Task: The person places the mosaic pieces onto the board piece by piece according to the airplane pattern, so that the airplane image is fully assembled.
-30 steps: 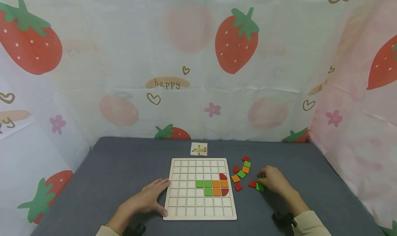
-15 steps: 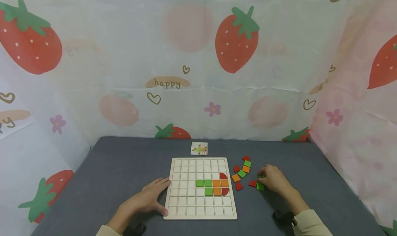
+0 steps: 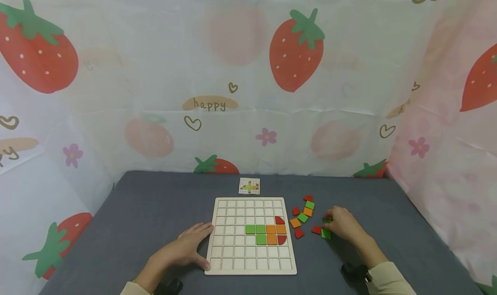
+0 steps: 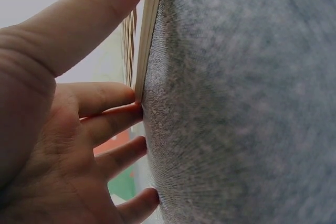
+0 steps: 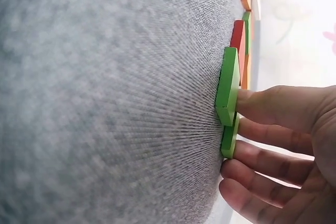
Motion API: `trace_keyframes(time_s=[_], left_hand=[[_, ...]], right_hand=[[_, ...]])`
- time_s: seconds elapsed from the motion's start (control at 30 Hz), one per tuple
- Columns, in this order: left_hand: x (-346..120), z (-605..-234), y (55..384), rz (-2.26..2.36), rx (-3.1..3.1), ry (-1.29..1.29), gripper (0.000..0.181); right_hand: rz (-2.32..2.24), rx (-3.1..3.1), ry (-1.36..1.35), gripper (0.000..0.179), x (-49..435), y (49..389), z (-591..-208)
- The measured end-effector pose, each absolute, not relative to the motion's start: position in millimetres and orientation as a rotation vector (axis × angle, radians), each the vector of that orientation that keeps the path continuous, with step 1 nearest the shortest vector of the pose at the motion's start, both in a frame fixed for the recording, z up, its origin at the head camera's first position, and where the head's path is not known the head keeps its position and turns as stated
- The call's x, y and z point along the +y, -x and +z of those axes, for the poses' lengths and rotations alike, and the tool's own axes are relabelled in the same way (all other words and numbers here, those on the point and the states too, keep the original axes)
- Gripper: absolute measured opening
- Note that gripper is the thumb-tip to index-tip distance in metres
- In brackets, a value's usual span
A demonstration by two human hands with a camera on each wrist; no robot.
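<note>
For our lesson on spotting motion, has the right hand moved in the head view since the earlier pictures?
No. Judged against the middle printed purple flower, the right hand shows no visible shift in any direction.

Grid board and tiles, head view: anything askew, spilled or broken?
Nothing stands out as broken. The board lies flat, and its placed tiles sit square in their cells. The loose tiles to its right lie at mixed angles, which looks like ordinary scatter. Fine chips would be too small to see.
</note>
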State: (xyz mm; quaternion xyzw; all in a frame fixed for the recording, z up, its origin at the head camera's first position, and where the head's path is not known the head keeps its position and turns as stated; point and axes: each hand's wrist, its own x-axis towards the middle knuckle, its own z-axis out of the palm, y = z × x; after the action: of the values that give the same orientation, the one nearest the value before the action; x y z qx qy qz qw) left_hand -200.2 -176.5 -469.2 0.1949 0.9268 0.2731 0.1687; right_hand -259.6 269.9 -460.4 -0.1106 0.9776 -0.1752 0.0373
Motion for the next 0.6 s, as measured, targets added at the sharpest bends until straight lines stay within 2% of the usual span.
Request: trace_keyframes(time_s=[0.6], left_hand=[[-175.0, -469.6, 200.2, 0.79, 2.639, -0.556, 0.105]], right_hand=[[-0.627, 3.035, 0.388, 0.018, 263.5, 254.9, -459.5]])
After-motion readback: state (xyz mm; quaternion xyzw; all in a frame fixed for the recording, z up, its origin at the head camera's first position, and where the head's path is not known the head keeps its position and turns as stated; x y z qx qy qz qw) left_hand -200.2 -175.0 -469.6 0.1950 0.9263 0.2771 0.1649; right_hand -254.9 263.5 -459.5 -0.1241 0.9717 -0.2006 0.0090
